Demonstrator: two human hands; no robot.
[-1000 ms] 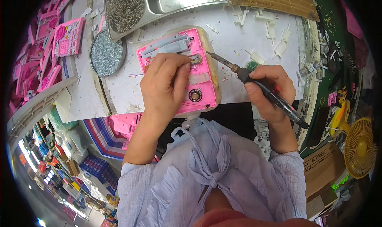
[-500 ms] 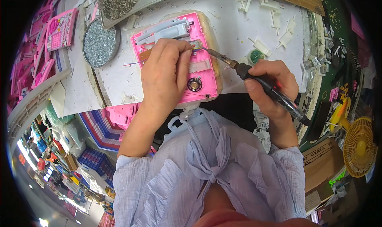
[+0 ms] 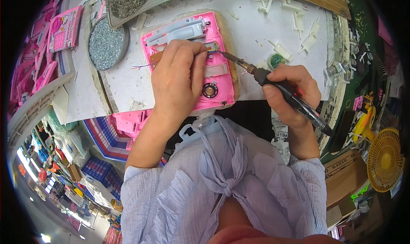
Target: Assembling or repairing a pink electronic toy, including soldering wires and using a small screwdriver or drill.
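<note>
A pink plastic toy housing (image 3: 222,82) lies open in front of me, with a grey plastic part (image 3: 184,33), a clear-whitish rectangular piece (image 3: 216,70) and a round speaker (image 3: 209,90) in it. My left hand (image 3: 176,79) rests over its left side, thumb and fingertips pinched around thin wires beside a small metallic part (image 3: 212,46). Blue and red wire ends (image 3: 142,67) stick out left of the hand. From the right, my right hand (image 3: 294,92) grips a black soldering iron (image 3: 279,86). Its tip meets the spot by my left fingertips; exact contact is too small to tell.
A round tin of small screws (image 3: 107,45) and a metal tray (image 3: 158,2) stand beyond, at left. White plastic pieces (image 3: 282,51) and a small green-filled pot (image 3: 276,60) lie at right. Pink toy housings (image 3: 64,30) are piled far left. A yellow fan (image 3: 385,159) is at right.
Both hands and the soldering iron keep nearly the same place at the pink housing. Only a slight shift of the whole view shows.
</note>
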